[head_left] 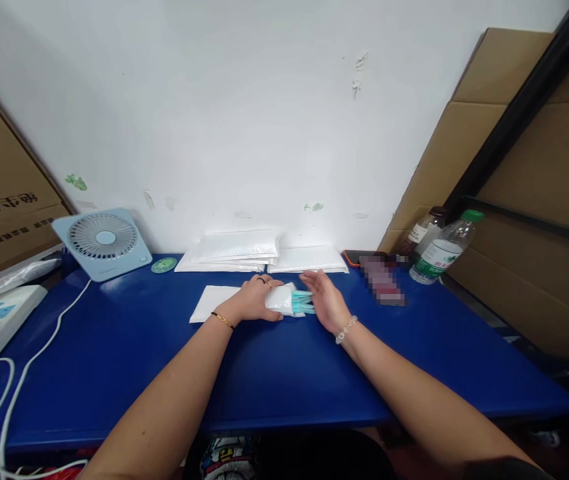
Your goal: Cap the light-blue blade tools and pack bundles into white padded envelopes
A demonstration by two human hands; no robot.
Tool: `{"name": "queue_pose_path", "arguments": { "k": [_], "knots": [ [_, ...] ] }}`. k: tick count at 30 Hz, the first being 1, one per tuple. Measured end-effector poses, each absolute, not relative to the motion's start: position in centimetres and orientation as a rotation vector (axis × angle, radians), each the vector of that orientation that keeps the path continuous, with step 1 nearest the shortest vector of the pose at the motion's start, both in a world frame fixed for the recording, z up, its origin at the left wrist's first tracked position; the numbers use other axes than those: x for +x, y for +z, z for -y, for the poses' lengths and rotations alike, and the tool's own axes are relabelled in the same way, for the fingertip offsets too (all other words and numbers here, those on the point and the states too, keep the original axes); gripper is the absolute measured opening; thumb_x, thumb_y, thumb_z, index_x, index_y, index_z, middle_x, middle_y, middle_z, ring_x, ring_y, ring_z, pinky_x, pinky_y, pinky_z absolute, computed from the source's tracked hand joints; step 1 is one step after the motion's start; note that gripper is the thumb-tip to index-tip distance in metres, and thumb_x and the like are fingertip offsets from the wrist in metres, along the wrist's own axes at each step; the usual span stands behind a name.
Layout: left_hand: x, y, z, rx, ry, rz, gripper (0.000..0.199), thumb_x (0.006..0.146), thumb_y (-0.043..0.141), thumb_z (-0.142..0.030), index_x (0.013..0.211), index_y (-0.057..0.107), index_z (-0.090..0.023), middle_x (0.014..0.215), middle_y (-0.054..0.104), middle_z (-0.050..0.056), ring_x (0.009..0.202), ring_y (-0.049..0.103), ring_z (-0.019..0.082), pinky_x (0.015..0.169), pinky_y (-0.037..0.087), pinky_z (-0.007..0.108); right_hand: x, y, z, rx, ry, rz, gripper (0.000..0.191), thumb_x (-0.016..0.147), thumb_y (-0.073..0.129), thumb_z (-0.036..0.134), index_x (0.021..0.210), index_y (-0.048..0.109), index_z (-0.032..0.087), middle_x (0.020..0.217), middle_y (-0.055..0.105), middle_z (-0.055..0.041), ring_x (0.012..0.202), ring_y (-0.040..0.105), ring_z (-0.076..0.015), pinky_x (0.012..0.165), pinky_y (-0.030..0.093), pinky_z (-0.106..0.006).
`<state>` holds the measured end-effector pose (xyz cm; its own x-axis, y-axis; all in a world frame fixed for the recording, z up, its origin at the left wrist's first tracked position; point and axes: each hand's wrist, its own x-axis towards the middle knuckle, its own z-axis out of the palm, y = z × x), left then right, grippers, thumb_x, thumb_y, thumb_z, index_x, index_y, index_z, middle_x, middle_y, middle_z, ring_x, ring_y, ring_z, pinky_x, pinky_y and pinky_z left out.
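On the blue table, my left hand [254,298] is wrapped round a white padded envelope [279,300], thumb at the near side and fingers at the far side. Several thin teal sticks [304,302] stick out of its right end; what kind they are is too small to tell. My right hand [328,303] is open, fingers stretched out, its palm turned toward the sticks' outer ends and at or almost touching them. Under my left hand lies another flat white envelope [213,301], partly covered by the hand.
Stacks of white padded envelopes [237,247] lie against the wall. A light blue fan [106,239] and a round green disc [164,265] are to the left, with a white cable [59,320]. At right are a phone [352,258] and a green-capped bottle [439,253].
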<state>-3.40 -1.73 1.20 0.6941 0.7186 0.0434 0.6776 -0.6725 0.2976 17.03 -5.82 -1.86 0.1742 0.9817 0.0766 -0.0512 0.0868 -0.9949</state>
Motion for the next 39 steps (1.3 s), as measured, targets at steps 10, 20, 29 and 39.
{"name": "queue_pose_path", "arguments": {
  "k": [10, 20, 29, 39],
  "knots": [
    [-3.1, 1.0, 1.6, 2.641, 0.2, -1.179, 0.08, 0.055, 0.069, -0.062, 0.122, 0.051, -0.022, 0.113, 0.058, 0.01, 0.106, 0.052, 0.032, 0.089, 0.041, 0.039, 22.9, 0.6, 7.0, -1.541, 0.874, 1.644, 0.035, 0.074, 0.062, 0.043, 0.101, 0.064, 0.02, 0.1, 0.063, -0.0049, 0.095, 0.057, -0.0203, 0.086, 0.044, -0.035],
    [-2.9, 1.0, 1.9, 2.695, 0.243, -1.158, 0.069, 0.054, 0.07, -0.056, 0.113, 0.055, -0.023, 0.107, 0.06, 0.008, 0.104, 0.053, 0.03, 0.085, 0.041, 0.037, 21.3, 0.5, 7.3, -1.411, 0.617, 2.057, 0.014, 0.074, 0.067, 0.032, 0.074, 0.066, 0.018, 0.081, 0.058, -0.0018, 0.066, 0.051, -0.0123, 0.059, 0.041, -0.025],
    [-3.0, 1.3, 1.9, 2.663, 0.307, -1.111, 0.065, 0.055, 0.071, -0.052, 0.111, 0.056, -0.022, 0.106, 0.061, 0.006, 0.104, 0.054, 0.028, 0.086, 0.04, 0.035, 21.0, 0.0, 5.6, -1.39, 0.46, 2.097, 0.018, 0.078, 0.063, 0.028, 0.094, 0.067, 0.02, 0.091, 0.057, -0.005, 0.076, 0.054, -0.0156, 0.069, 0.044, -0.029],
    [-3.4, 1.7, 1.9, 2.642, 0.285, -1.132, 0.063, 0.055, 0.071, -0.05, 0.11, 0.057, -0.023, 0.105, 0.061, 0.006, 0.102, 0.054, 0.028, 0.088, 0.038, 0.037, 26.9, 1.1, 6.0, -1.708, 0.781, 1.844, 0.014, 0.073, 0.065, 0.03, 0.072, 0.061, 0.016, 0.069, 0.058, -0.0017, 0.061, 0.051, -0.0127, 0.06, 0.041, -0.026]
  ]
}}
